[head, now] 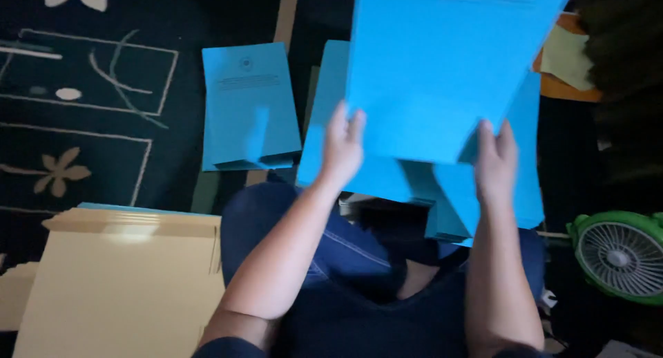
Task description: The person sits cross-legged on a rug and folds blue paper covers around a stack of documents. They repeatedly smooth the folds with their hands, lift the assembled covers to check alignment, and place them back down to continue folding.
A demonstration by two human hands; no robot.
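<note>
Left hand (343,145) and right hand (495,159) pinch bottom corners of flat blue card folder (442,61); long axis points away, hands equally near.

A folder (442,68) sits between the fingers (343,126) of both hands; another folder (250,106) lies left of them, a fan (618,256) right, card sheets (117,282) lower left.

A dark rug (83,116) with pale flower and line patterns lies at the left, a stack of cream folders (117,282) sits at the lower left, a green fan (618,256) stands at the right, and an orange sheet (563,85) shows at the upper right.
</note>
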